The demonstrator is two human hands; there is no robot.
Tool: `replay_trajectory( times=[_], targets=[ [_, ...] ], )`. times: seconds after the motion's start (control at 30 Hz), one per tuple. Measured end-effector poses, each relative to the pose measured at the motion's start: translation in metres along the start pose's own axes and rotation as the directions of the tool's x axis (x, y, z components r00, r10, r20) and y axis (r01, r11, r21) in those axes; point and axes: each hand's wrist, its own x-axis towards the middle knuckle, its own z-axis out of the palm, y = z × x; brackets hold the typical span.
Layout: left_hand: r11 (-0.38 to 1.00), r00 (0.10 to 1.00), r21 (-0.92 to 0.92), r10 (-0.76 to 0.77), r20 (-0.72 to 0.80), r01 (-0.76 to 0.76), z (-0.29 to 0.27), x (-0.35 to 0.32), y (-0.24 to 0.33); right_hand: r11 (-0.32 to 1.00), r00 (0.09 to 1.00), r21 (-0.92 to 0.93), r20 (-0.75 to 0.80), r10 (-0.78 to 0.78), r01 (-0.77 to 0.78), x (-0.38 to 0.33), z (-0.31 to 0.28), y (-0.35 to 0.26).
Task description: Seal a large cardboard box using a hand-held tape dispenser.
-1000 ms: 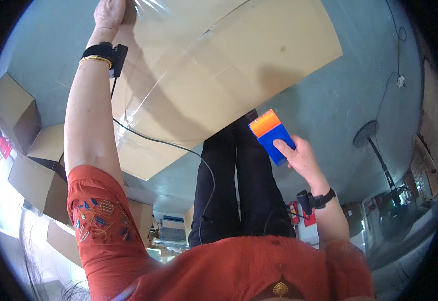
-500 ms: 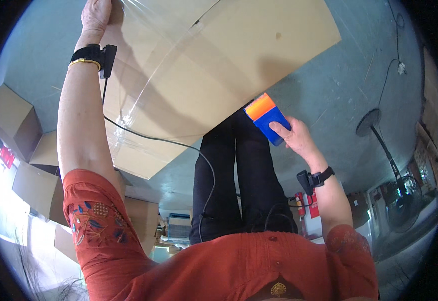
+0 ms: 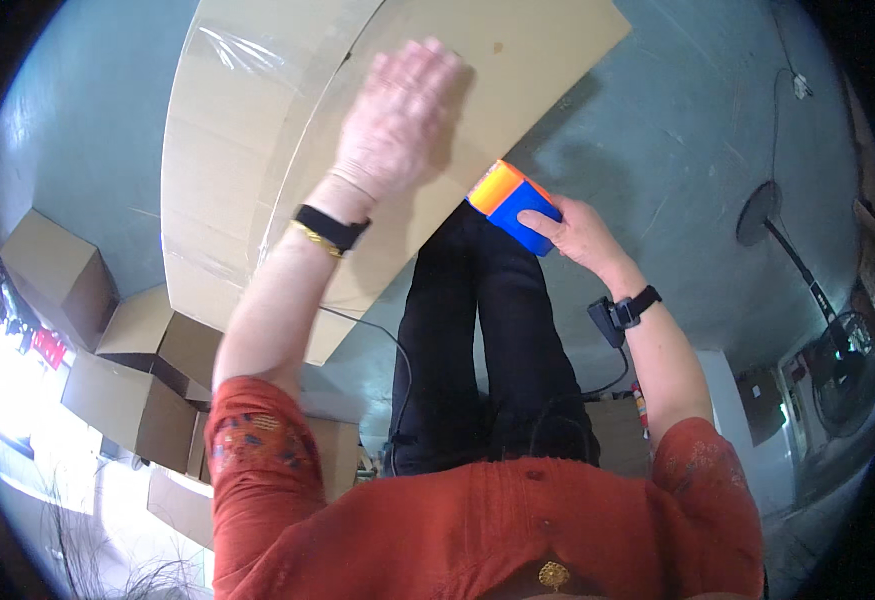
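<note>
A large cardboard box stands in front of me, with a seam running across its top. Clear tape glints on its left part. My left hand is over the cardboard just right of the seam, fingers stretched out and holding nothing; whether the palm presses on the surface I cannot tell. In my right hand is a boxy blue and orange tape dispenser, gripped by its blue part. Its orange end points up and left, close to the box's near right edge.
Several smaller open cardboard boxes stand on the floor at the left. A black cable hangs from my left arm past my legs. At the far right are a standing fan and a plug on a cord.
My left hand has come back from the far left edge and moved right, its fingers now spread over the cardboard. The right hand and tape dispenser have shifted slightly left and up.
</note>
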Motion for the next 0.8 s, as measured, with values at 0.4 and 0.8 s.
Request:
replay_trajectory(
  times=[0.4, 0.8],
  targets=[
    [0.982, 0.993, 0.145, -0.12, -0.017, 0.121, 0.056, 0.007, 0.042, 0.989, 0.989, 0.022, 0.013, -0.144, 0.144, 0.025, -0.002, 0.044],
    [0.974, 0.994, 0.194, -0.11, -0.029, 0.113, 0.075, 0.004, 0.038, 0.973, 0.974, 0.084, 0.051, -0.219, 0.215, 0.04, 0.001, 0.083]
  ],
)
